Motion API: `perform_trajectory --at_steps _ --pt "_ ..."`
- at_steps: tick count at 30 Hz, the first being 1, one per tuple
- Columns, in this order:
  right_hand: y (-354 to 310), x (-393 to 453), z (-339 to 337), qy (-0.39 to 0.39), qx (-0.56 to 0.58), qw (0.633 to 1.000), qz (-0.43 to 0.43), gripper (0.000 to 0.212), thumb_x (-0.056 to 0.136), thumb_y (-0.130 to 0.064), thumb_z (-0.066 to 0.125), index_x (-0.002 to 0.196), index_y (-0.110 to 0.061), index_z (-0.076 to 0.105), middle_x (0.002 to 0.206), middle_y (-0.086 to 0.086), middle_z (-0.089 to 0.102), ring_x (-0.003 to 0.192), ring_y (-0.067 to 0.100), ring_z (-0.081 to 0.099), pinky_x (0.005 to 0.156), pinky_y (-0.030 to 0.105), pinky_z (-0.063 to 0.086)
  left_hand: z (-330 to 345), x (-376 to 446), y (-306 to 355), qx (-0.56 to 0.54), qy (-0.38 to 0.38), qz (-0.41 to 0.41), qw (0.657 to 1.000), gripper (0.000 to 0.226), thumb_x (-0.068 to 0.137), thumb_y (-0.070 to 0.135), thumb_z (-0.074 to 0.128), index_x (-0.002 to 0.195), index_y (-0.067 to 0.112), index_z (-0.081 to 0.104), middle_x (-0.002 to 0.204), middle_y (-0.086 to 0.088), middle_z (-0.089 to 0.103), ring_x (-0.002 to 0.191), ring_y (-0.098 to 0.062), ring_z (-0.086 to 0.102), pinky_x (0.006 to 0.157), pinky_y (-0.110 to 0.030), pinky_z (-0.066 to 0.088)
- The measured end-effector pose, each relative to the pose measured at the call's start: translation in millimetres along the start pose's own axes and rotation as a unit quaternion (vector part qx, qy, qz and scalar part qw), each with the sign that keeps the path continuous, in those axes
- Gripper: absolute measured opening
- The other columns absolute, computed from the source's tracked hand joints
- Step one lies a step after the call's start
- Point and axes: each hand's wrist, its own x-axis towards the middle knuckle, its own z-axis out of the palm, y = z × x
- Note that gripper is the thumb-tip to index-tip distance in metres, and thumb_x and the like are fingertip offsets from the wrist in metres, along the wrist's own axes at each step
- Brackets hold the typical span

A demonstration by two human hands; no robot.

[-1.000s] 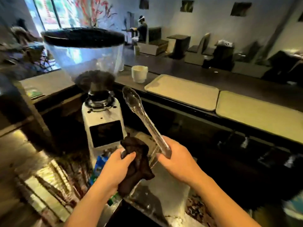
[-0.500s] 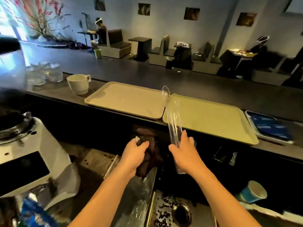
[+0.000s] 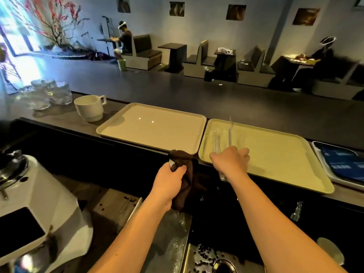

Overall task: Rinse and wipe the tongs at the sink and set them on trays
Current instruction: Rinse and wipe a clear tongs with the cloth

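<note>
Two clear plastic tongs (image 3: 223,134) arms over yellow tray's (image 3: 275,154) near left corner, long axis pointing away; gripped by right hand (image 3: 230,161), nearer. Left hand (image 3: 169,180) clutching dark brown cloth (image 3: 187,174).

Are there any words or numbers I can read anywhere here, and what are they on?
No text here can be read.
Blue sheet in the small tray at the far right: pale printed lines, too blurred to read.
Pictures on the back wall: dark, no words visible.
Beige trays, white mug, clear tongs, dark cloth, white grinder: no writing visible.
</note>
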Motion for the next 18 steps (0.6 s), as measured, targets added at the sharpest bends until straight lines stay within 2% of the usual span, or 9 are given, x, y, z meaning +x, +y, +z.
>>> perform_trajectory --at_steps 5,8,10,12,15,18 --pt "-4 13 -2 -0.034 -0.053 0.998 0.001 0.052 0.082 -0.051 0.049 0.106 -0.008 0.065 0.134 0.015 0.035 0.119 0.034 0.041 0.100 0.042 0.041 -1 3 4 -0.003 -0.002 0.002 1.000 0.016 0.099 0.028 0.058 0.106 0.016 0.066 0.104 -0.007 0.075 0.094 -0.024 0.074 0.075 -0.038 0.062" --pt "-4 15 -6 -0.034 -0.055 0.998 -0.001 0.061 0.083 -0.058 0.050 0.117 -0.008 0.062 0.137 0.015 0.036 0.122 0.034 0.041 0.101 0.043 0.039 -4 2 5 0.006 -0.002 0.003 1.000 0.016 0.099 0.028 0.058 0.105 0.015 0.066 0.103 -0.008 0.075 0.094 -0.024 0.073 0.074 -0.037 0.062" --pt "-4 11 -9 -0.009 -0.048 0.999 -0.009 0.071 0.082 -0.063 0.051 0.127 -0.008 0.054 0.139 0.016 0.036 0.125 0.035 0.039 0.103 0.044 0.037 -7 -1 4 0.008 -0.002 0.005 1.000 0.016 0.099 0.029 0.058 0.105 0.017 0.067 0.102 -0.006 0.076 0.093 -0.023 0.074 0.072 -0.036 0.063" --pt "-3 -2 -11 0.038 -0.055 0.997 -0.049 0.076 0.082 -0.061 0.052 0.134 -0.006 0.045 0.138 0.017 0.038 0.125 0.035 0.040 0.102 0.045 0.037 -14 -8 2 0.003 -0.004 0.005 1.000 0.017 0.099 0.029 0.057 0.106 0.017 0.068 0.103 -0.007 0.076 0.094 -0.024 0.074 0.080 -0.042 0.064" --pt "-5 -27 -8 0.106 -0.045 0.982 -0.153 0.059 0.085 -0.050 0.056 0.127 -0.009 0.050 0.129 0.013 0.047 0.117 0.033 0.046 0.097 0.043 0.042 -28 -20 -3 0.006 -0.002 0.006 1.000 0.017 0.099 0.028 0.057 0.107 0.017 0.068 0.107 -0.009 0.075 0.098 -0.026 0.073 0.091 -0.050 0.059" --pt "-11 -57 -2 0.036 0.039 0.973 -0.223 0.029 0.087 -0.041 0.058 0.106 -0.019 0.055 0.105 -0.001 0.060 0.096 0.023 0.057 0.077 0.037 0.047 -48 -33 -13 0.022 -0.003 0.028 0.999 0.015 0.099 0.026 0.057 0.103 0.020 0.071 0.102 -0.006 0.077 0.096 -0.022 0.074 0.086 -0.043 0.061"
